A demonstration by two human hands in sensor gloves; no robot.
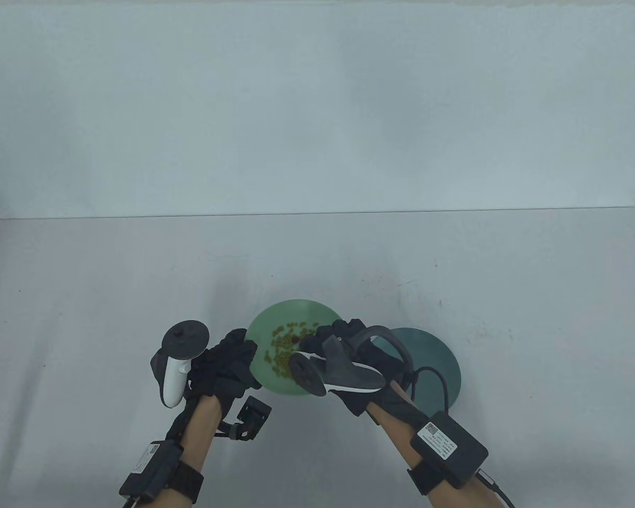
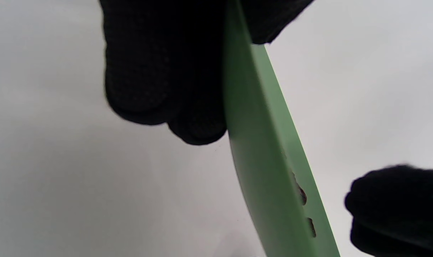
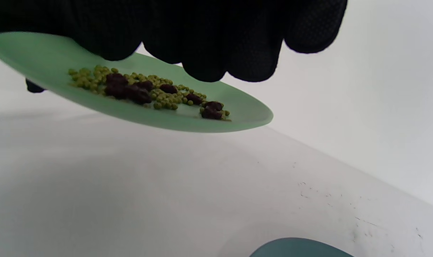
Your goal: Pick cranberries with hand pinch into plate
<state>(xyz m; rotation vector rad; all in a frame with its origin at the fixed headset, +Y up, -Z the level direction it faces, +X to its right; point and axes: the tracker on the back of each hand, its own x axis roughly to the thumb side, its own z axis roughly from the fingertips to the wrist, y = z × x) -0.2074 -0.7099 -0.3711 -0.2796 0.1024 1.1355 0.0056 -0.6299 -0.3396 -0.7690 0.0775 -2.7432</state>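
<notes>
Dark cranberries [image 3: 132, 91] lie mixed with small green beans [image 3: 166, 100] on the light green plate [image 1: 275, 383]; a darker teal plate [image 1: 439, 365] sits just beside it. The left hand [image 1: 225, 365] grips the green plate's left rim. The right hand [image 1: 349, 344] hangs over the pile, fingers curled downward; whether they pinch anything cannot be told.

You are at a bare recording bench, more lab than kitchen: a plain white table [image 1: 84, 317] against a blank pale backdrop [image 1: 317, 106], nothing homely around. Your hands wear black sensor gloves [image 1: 227, 365] with trackers [image 1: 177, 365], cabled boxes [image 1: 447, 442] strapped to both forearms. Two plates [image 1: 275, 328] are the only props
</notes>
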